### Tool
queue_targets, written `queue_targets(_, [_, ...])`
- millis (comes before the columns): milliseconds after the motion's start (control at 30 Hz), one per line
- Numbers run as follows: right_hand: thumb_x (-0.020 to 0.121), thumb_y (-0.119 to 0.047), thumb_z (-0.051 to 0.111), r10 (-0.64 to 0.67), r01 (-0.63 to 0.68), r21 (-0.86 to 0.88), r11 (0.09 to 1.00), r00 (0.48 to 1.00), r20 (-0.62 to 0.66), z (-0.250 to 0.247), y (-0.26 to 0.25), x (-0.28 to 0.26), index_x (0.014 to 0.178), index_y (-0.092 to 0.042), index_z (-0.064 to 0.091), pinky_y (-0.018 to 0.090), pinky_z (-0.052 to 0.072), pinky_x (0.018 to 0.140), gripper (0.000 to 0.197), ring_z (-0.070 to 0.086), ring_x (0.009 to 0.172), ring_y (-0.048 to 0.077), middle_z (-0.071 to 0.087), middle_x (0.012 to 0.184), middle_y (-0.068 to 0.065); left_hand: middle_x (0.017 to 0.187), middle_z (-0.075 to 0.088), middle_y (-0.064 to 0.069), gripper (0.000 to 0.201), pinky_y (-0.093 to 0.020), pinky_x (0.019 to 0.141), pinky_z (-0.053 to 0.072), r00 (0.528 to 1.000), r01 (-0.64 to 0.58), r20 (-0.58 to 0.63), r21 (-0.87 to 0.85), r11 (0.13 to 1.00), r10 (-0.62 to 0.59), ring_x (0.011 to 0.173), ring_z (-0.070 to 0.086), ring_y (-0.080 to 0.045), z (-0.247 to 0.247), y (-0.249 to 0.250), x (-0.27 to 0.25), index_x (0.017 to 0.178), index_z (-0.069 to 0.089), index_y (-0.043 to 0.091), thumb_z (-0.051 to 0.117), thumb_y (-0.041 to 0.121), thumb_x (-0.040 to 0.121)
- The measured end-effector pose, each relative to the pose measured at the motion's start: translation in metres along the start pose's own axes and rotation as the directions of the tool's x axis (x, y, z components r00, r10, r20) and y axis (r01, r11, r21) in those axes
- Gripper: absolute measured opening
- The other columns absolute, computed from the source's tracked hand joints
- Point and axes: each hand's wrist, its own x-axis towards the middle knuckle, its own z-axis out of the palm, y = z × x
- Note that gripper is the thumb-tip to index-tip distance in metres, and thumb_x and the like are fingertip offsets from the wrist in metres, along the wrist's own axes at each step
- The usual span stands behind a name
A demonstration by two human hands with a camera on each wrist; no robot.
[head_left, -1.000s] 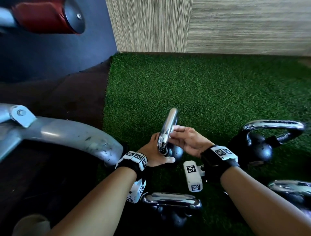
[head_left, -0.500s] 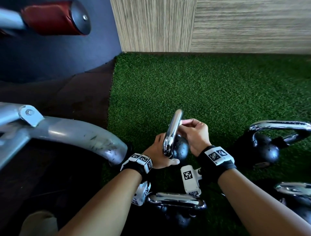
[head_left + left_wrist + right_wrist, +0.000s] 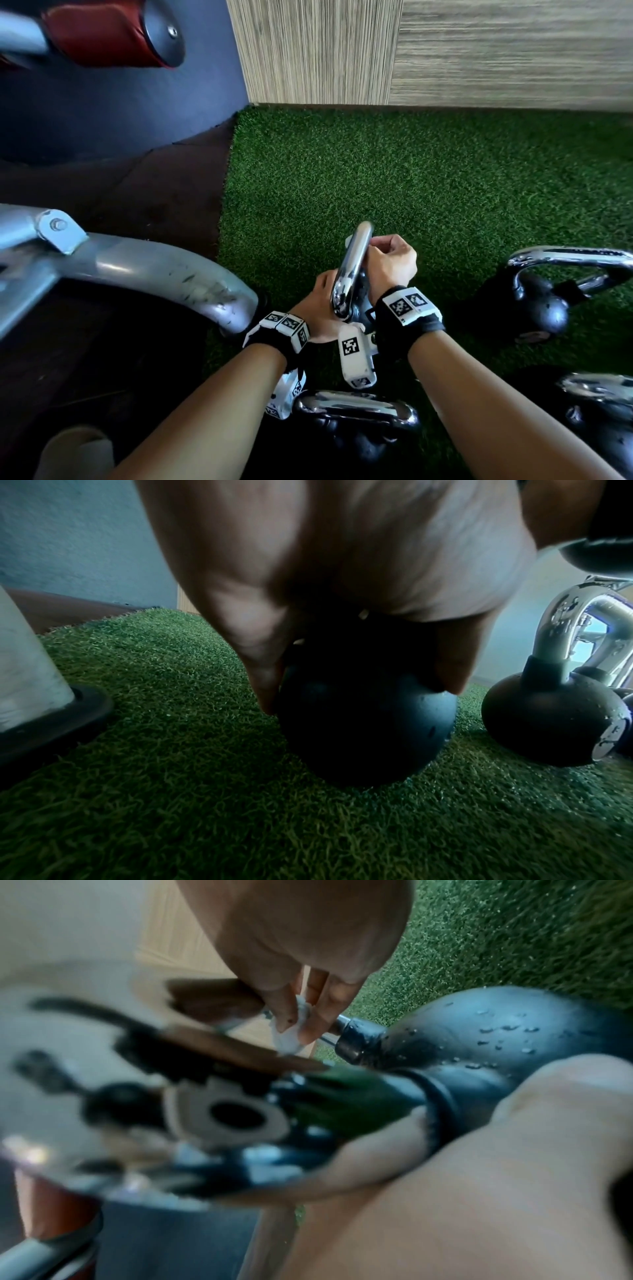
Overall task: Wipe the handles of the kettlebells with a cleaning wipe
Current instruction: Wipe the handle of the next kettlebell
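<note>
Green artificial turf (image 3: 445,192) covers the floor where you work, running back to a wood-grain wall panel (image 3: 479,51), with a dark rubber floor strip (image 3: 154,192) along the turf's left edge. A grey steel machine leg (image 3: 147,267) curves down onto that edge, and a red padded roller (image 3: 102,31) hangs above it.

The kettlebell (image 3: 366,734) you are cleaning stands on the turf just right of the machine leg's foot, its black ball resting in the grass and its chrome handle (image 3: 352,267) rising upright. Your left hand (image 3: 318,308) wraps the ball from above, thumb and fingers curled down its sides (the left wrist view shows this plainly). Your right hand (image 3: 390,260) is closed near the top of the handle, and its fingertips pinch a small white cleaning wipe (image 3: 291,1034) against the far leg of the handle, close to where it meets the ball. Water droplets bead on the ball in the right wrist view.

Three more kettlebells stand around it: a second kettlebell (image 3: 541,308) to the right, a third kettlebell (image 3: 603,421) nearer you on the right, and a fourth kettlebell (image 3: 356,428) nearest you, below your wrists.
</note>
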Motion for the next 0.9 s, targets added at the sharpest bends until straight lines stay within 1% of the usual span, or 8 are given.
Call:
queue_targets(200, [0.079, -0.007, 0.069, 0.075, -0.067, -0.089, 0.994, 0.994, 0.084, -0.007, 0.01, -0.003, 0.081, -0.015, 0.073, 0.011, 0.043, 0.043, 0.009, 0.058, 0.046, -0.002, 0.066, 0.063, -0.008, 0.158, 0.029, -0.016, 0.103, -0.043, 0.122, 0.028, 0.998, -0.065, 0.027, 0.039, 0.997, 0.064, 0.15, 0.029, -0.028, -0.001, 0.005, -0.004, 0.157, 0.0, 0.003, 0.077, 0.015, 0.089])
queue_targets(300, [0.082, -0.007, 0.069, 0.054, -0.033, -0.132, 0.991, 0.986, 0.157, -0.012, 0.007, 0.0, 0.083, -0.014, 0.071, 0.008, 0.045, 0.041, 0.007, 0.057, 0.036, -0.006, 0.066, 0.061, -0.005, 0.157, 0.031, -0.017, 0.109, -0.039, 0.121, 0.03, 0.994, -0.096, 0.055, 0.047, 0.994, 0.093, 0.15, 0.03, -0.029, -0.002, 0.005, -0.006, 0.156, 0.006, 0.001, 0.083, 0.018, 0.081])
queue_targets(400, [0.083, -0.006, 0.073, 0.013, 0.025, -0.186, 0.982, 0.979, 0.203, -0.026, 0.001, 0.005, 0.087, -0.016, 0.067, 0.018, 0.056, 0.054, 0.012, 0.068, 0.061, 0.005, 0.073, 0.081, 0.0, 0.152, 0.038, -0.013, 0.109, -0.038, 0.117, 0.037, 0.981, -0.07, 0.184, 0.065, 0.995, 0.057, 0.143, 0.038, -0.026, -0.016, 0.0, -0.003, 0.157, 0.015, 0.006, 0.084, 0.005, 0.071])
queue_targets(467, [0.087, -0.005, 0.072, -0.148, 0.193, -0.213, 0.958, 0.967, 0.209, -0.038, -0.006, 0.014, 0.098, -0.021, 0.066, 0.009, 0.046, 0.055, 0.02, 0.063, 0.075, 0.003, 0.069, 0.092, -0.005, 0.131, 0.061, -0.007, 0.094, -0.039, 0.103, 0.051, 0.968, -0.038, 0.247, 0.015, 0.999, 0.033, 0.123, 0.059, -0.024, -0.037, -0.005, 0.0, 0.149, 0.037, 0.021, 0.071, -0.007, 0.066])
queue_targets(600, [0.088, 0.007, 0.062, -0.553, 0.679, -0.318, 0.662, 0.729, 0.404, -0.046, -0.029, 0.04, 0.119, -0.019, 0.073, 0.0, 0.036, 0.076, 0.043, 0.053, 0.096, 0.013, 0.062, 0.112, 0.0, 0.128, 0.07, 0.008, 0.063, -0.042, 0.111, 0.044, 0.996, -0.054, 0.059, -0.255, 0.965, 0.071, 0.124, 0.062, -0.012, -0.073, 0.009, -0.011, 0.131, 0.06, 0.039, 0.07, 0.03, 0.069])
queue_targets(700, [0.084, 0.001, 0.072, -0.549, 0.828, -0.253, 0.501, 0.529, 0.646, -0.044, -0.051, 0.045, 0.118, -0.013, 0.075, 0.012, 0.046, 0.082, 0.036, 0.054, 0.096, 0.016, 0.053, 0.107, 0.0, 0.11, 0.069, 0.021, 0.069, -0.033, 0.09, 0.054, 0.977, -0.185, -0.07, 0.195, 0.963, 0.202, 0.098, 0.068, -0.005, -0.067, 0.042, -0.032, 0.129, 0.062, 0.043, 0.067, 0.08, 0.071])
queue_targets(767, [0.084, -0.007, 0.075, -0.418, 0.858, -0.296, 0.419, 0.472, 0.777, -0.044, -0.059, 0.046, 0.124, -0.013, 0.07, 0.021, 0.052, 0.094, 0.04, 0.059, 0.104, 0.016, 0.055, 0.114, 0.0, 0.093, 0.065, 0.016, 0.052, -0.026, 0.068, 0.052, 0.934, -0.165, -0.187, 0.528, 0.833, 0.304, 0.078, 0.065, -0.007, -0.052, 0.055, -0.037, 0.112, 0.064, 0.037, 0.07, 0.071, 0.074])
queue_targets(900, [0.089, 0.0, 0.066, -0.374, 0.906, -0.293, 0.306, 0.398, 0.838, -0.045, -0.06, 0.047, 0.129, -0.011, 0.066, 0.031, 0.056, 0.098, 0.041, 0.064, 0.109, 0.022, 0.063, 0.121, 0.007, 0.07, 0.059, 0.014, 0.02, -0.011, 0.05, 0.039, 0.905, -0.141, -0.273, 0.529, 0.837, 0.325, 0.06, 0.059, 0.001, -0.04, 0.058, -0.03, 0.094, 0.067, 0.027, 0.077, 0.027, 0.077])
